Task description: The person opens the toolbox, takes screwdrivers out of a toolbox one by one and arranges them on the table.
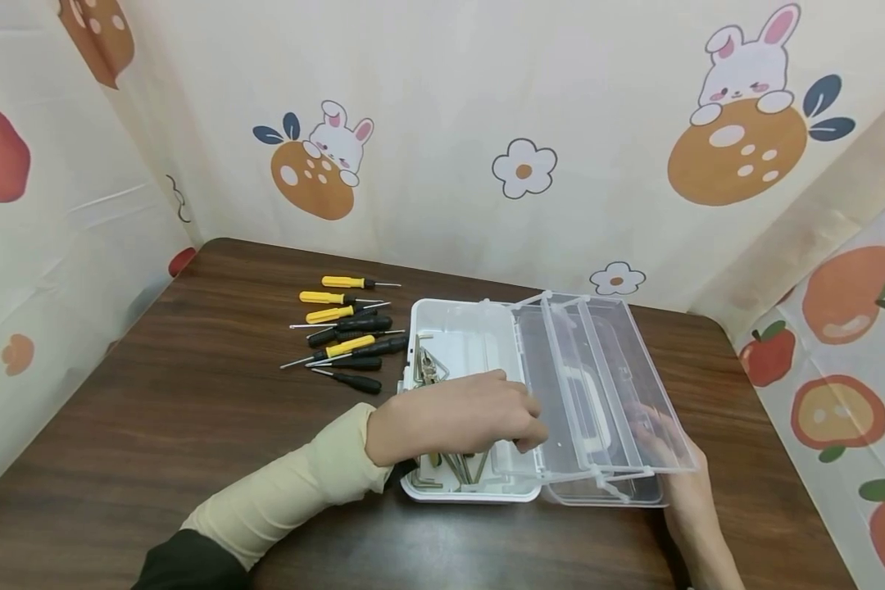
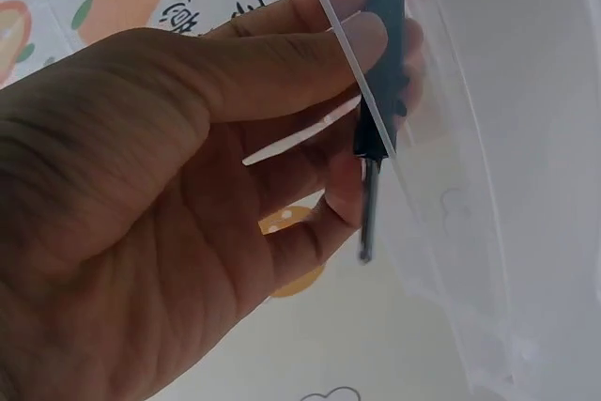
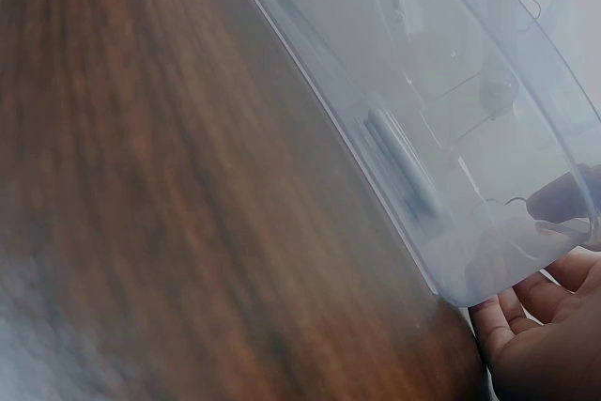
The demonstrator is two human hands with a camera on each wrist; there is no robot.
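Observation:
My left hand [image 1: 466, 416] reaches over the white toolbox [image 1: 472, 496] from the left. In the left wrist view, its thumb and fingers pinch the dark handle of a small screwdriver [image 2: 385, 63], the short metal shaft pointing down. The hand hides this screwdriver in the head view. Several hex keys [image 1: 457, 467] and other metal pieces lie inside the box. On the right, the clear lid [image 1: 637, 352] stands opened out, with a clear tray attached. My right hand [image 1: 682, 475] grips the lid's right edge, fingers partly seen through the plastic [image 3: 470, 251].
Left of the box, several screwdrivers with yellow handles [image 1: 332, 297] and black handles [image 1: 357, 382] lie loosely grouped on the dark wooden table [image 1: 155, 410]. A patterned curtain [image 1: 442, 98] hangs behind the table and along both sides.

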